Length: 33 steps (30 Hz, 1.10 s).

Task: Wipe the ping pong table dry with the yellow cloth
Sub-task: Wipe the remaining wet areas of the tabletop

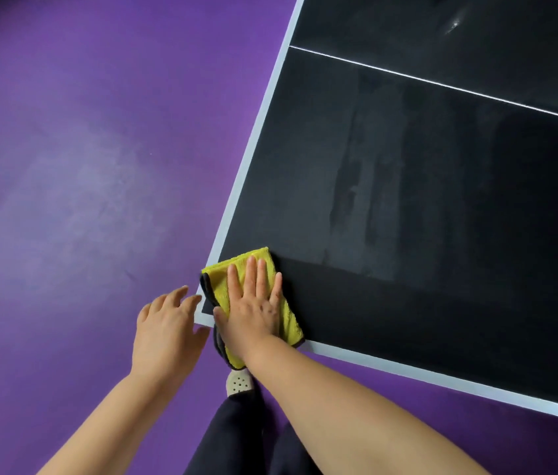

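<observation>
Tabletop (408,303) corner: yellow cloth (220,282) runs along right hand (253,311).

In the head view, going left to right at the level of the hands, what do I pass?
purple floor → left hand → yellow cloth under the right hand → ping pong table

The person wears dark trousers (233,437) and a pale shoe (238,384) perforated with round holes.

Ping pong table (442,200) top: open flat run from near-left corner toward far edge and right side. Corner itself taken by yellow cloth (217,281) under flat right hand (253,310). Left hand (164,334) just beside that corner, over purple floor (82,166); open floor along left edge.
</observation>
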{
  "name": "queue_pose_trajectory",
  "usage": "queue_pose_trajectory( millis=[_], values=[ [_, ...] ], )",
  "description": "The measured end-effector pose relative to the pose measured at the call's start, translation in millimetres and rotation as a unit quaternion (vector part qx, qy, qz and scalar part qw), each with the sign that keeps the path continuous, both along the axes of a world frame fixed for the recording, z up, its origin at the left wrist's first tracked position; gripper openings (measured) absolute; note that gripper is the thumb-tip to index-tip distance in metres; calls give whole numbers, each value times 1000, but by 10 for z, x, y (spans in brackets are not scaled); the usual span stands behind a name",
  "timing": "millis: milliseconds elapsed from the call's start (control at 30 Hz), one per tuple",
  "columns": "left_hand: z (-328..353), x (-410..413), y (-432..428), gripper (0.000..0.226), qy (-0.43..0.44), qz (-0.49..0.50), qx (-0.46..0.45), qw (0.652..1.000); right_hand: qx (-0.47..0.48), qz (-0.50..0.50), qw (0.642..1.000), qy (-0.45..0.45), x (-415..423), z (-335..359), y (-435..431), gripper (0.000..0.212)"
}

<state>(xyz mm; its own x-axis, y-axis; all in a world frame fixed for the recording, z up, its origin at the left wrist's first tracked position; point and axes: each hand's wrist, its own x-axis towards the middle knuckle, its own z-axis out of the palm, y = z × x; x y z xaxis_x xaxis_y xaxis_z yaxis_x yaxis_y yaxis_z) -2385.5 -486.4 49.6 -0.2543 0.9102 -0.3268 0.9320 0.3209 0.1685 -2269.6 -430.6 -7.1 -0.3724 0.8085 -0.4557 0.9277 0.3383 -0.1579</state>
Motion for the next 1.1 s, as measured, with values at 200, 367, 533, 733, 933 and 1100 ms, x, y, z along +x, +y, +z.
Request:
queue_pose_trajectory(
  millis=[200, 367, 533, 733, 933, 1100],
  values=[
    [-77, 159, 123, 51, -1, -14, -3, 1000, 43, 123, 991, 32, 242, -129, 268, 73],
    [-41, 593, 289, 56, 0, -44, -1, 999, 70, 33, 997, 28, 1040, -122, 431, 68],
    [21, 1215, 507, 56, -6, -74, -1, 997, 86, -54, 995, -2, 2017, -86, 586, 75],
    [47, 2102, 868, 54, -6, -130, 16, 991, 105, -148, 983, -23, 3215, -59, 761, 72],
    [23, 3096, 1216, 55, -18, -183, 12, 983, 100, -222, 968, -67, 4405, -2, 870, 66],
    [14, 3569, 1334, 55, -31, -205, 11, 978, 99, -299, 945, -90, 5169, 85, 1014, 69]
  ],
)
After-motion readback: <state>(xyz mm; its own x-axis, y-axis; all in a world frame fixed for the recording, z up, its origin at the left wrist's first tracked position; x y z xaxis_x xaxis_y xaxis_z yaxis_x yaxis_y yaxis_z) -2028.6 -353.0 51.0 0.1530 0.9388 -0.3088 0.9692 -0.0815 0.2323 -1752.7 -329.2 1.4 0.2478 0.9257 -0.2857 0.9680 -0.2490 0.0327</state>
